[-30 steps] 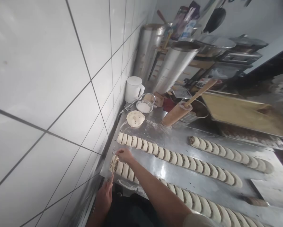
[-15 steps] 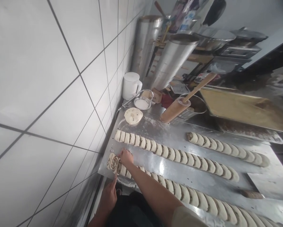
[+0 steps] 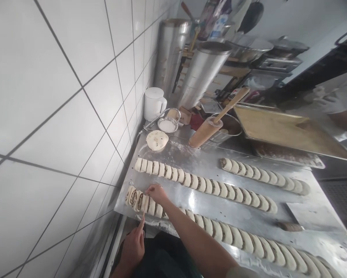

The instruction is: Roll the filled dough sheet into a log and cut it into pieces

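On the steel table, a row of sliced, filled dough roll (image 3: pixel 243 237) runs from the wall end toward the lower right. My right hand (image 3: pixel 157 193) pinches the far end of a dough slice (image 3: pixel 145 204) near the row's left end. At the slice's near end is my left hand (image 3: pixel 135 241), index finger stretched out and fingertips pressed at its tip. The slice appears edge-on as a narrow pale strip between the hands. Left of it, a few slices (image 3: pixel 133 197) show their dark spiral filling. The left thumb's grip is partly hidden.
Two more sliced rows (image 3: pixel 202 184) (image 3: pixel 263 175) lie farther back. Behind them are a flat dough round (image 3: pixel 157 140), a flour bowl (image 3: pixel 167 125), a white jug (image 3: pixel 154 103) and a wooden rolling pin (image 3: pixel 205 132). A scraper (image 3: pixel 309 216) lies at right; a tiled wall borders the left.
The view has shifted, so the table sits slightly farther left. A pale dough strip now shows between my hands, and my left hand has drawn slightly back from the row.
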### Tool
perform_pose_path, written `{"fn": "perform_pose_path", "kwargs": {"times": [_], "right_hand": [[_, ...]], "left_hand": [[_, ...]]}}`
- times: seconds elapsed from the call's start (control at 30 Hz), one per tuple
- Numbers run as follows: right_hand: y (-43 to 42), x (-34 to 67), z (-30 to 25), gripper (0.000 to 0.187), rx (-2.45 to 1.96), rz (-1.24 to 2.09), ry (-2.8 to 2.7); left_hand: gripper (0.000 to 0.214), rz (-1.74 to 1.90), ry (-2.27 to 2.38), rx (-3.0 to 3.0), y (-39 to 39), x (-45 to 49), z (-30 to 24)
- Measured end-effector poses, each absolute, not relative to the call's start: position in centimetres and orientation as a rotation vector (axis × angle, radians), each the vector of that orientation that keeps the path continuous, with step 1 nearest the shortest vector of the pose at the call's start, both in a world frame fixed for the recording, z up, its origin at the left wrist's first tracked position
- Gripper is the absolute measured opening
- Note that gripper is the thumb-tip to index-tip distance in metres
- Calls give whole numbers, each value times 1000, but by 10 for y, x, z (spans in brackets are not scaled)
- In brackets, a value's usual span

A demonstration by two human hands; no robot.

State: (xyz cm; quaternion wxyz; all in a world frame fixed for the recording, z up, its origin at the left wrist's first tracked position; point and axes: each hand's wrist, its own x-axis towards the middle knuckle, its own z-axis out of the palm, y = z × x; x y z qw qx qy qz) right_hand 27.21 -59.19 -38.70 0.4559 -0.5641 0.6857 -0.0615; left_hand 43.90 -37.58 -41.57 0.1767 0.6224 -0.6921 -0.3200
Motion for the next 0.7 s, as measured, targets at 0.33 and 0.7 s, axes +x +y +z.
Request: {"fn": "perform_pose_path", "kwargs": {"times": [0.33, 0.7], "right_hand": [[-593, 284, -392, 13, -1425, -61, 1741], [-584, 227, -376, 12, -1367, -60, 1647]], "left_hand": [[54, -871, -1900, 1797, -384, 433, -438], [57, -875, -2033, 1697, -364, 402, -415]]}}
